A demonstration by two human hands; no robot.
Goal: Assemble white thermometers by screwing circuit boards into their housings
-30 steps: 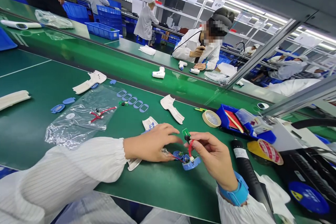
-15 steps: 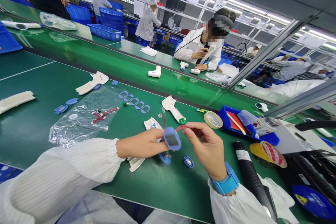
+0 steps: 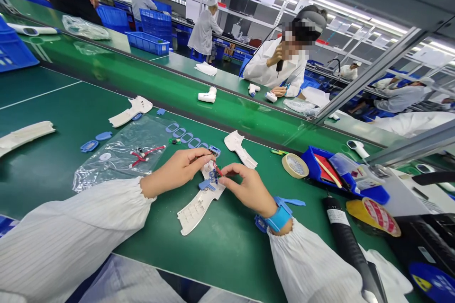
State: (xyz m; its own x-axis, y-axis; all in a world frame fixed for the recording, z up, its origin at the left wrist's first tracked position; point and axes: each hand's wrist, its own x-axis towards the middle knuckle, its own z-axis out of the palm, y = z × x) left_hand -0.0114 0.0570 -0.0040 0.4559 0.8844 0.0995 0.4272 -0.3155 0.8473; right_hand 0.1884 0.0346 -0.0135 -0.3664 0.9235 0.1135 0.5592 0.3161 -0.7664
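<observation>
The white shell (image 3: 196,210) lay open on the green counter (image 3: 227,255), in the middle of the frame, with a blue trigger piece (image 3: 206,184) on its upper part. At the top end of this shell, the fingers of the left hand (image 3: 172,170) were pinching a small blue module (image 3: 214,150). The fingers of the right hand (image 3: 249,189) were bent close together beside the red wires (image 3: 218,169); whether they gripped them, one could not tell. The two hands covered part of the shell's upper end.

Under the right wrist, a blue oval part (image 3: 261,223) was partly hidden by the blue strap (image 3: 279,218). Just beyond the hands were another shell half (image 3: 241,149) and a slanted row of blue frames (image 3: 185,136), its near end close to the module. To the left lay a clear bag (image 3: 117,151) with red leads (image 3: 145,155) on it. Toward the right stood a tape roll (image 3: 295,165), a blue tray (image 3: 309,161) and, lower, a black screwdriver (image 3: 343,236).
</observation>
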